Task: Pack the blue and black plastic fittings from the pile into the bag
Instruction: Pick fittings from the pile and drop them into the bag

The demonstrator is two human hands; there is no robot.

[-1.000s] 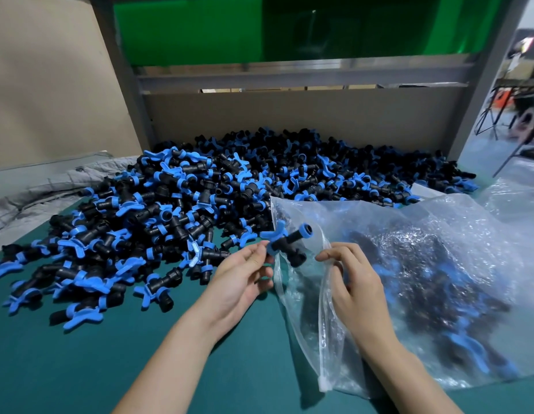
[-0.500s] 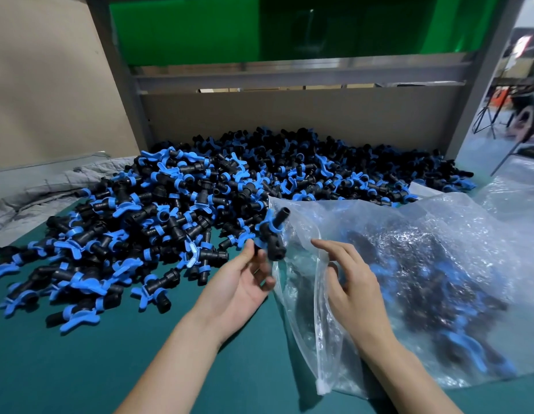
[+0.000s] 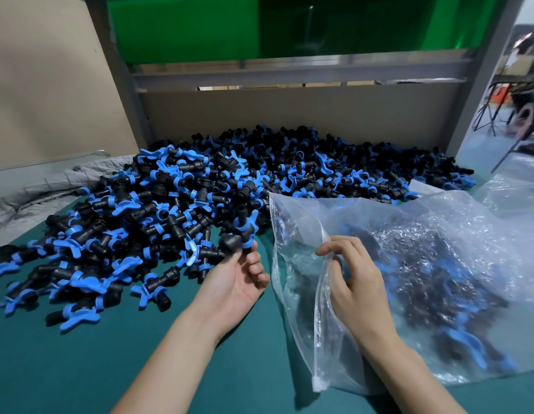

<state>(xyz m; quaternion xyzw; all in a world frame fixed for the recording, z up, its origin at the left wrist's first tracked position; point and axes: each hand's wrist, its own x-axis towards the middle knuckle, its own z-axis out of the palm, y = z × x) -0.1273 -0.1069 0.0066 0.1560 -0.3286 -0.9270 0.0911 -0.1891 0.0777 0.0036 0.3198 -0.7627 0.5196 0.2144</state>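
Surface: a dark-green mat covers the bench, closed at the back by a beige board under a grey metal frame and a green panel.
Held fitting: one blue and black fitting is up off the mat, just above the left hand at the near edge of the pile. Its black stem stands roughly upright with the blue wings on top.
Left hand: the left hand, palm up, pinches the fitting's lower end in its fingertips.
Right hand: the right hand has its fingers curled over the bag's zip lip, pinching it and holding it raised.
Bag: the clear bag lies beyond and to the outer side of the right hand, its opening gaping in the gap between the two hands. A dark mass of packed fittings shows through the plastic.
Relation that counts: the opening is just beside the left hand, on its inner side and facing it, so the loaded hand is also the nearer one. I judge a short sideways carry, with the stem tipped to go in end first, since the wings might snag the lip.
Pile: the pile spreads ahead of and outward from the left hand. It is large, so the job looks far from done.
Edge: a crumpled grey cloth lies well out past the left hand.
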